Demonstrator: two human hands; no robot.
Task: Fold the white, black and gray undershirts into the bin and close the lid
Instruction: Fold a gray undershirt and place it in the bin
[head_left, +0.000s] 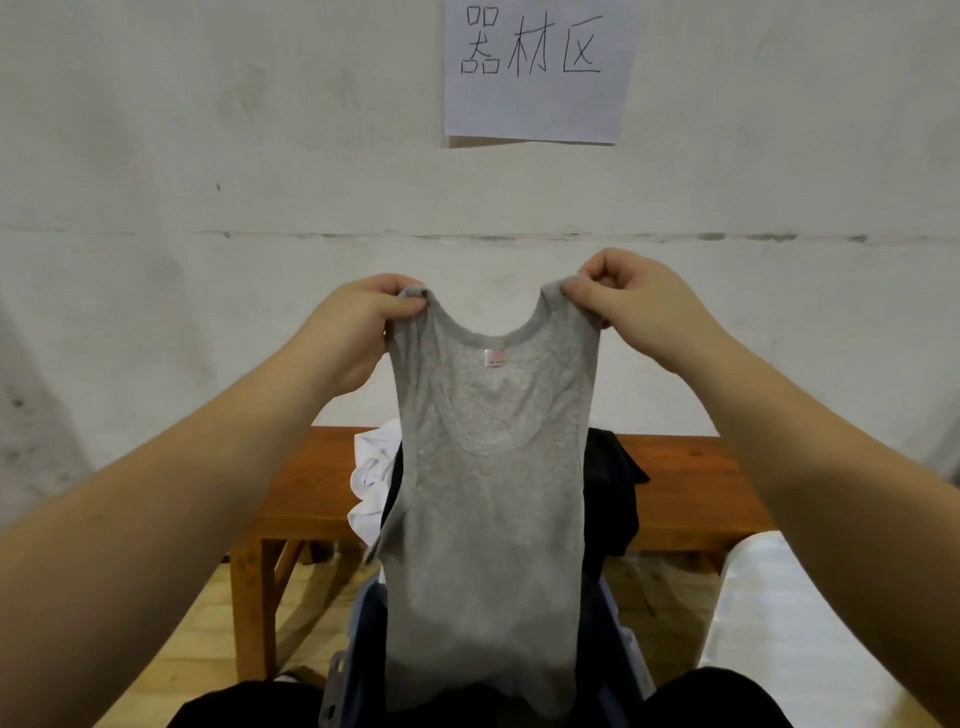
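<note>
Hanging full length in mid-air at picture centre, the gray undershirt (488, 519) is held up by its two shoulder straps. Left hand (358, 332) pinches the left strap at about 10 o'clock from the neckline, thumb and fingers closed tight on the fabric. Right hand (639, 306) pinches the right strap at about 2 o'clock, same narrow grip, thumb over the fold. Small label (492, 357) shows inside the neck, just below the collar edge. Hem drops toward 6 o'clock, in front of the blue-gray bin (358, 660); the bin's rim shows on either side of the cloth, its inside hidden.

Behind the gray shirt, a wooden tabletop (691, 483) runs across the middle. White undershirt (371, 478) lies bunched on it at 9 o'clock from the gray one, partly draped over the front edge. Black undershirt (613, 478) lies at 3 o'clock, also hanging over the edge. Both partly covered by the hanging shirt.

White wall behind, with a paper sign (540, 67) at 12 o'clock bearing handwritten characters. A white object (779, 623) at 4 o'clock; cannot tell what it is.
</note>
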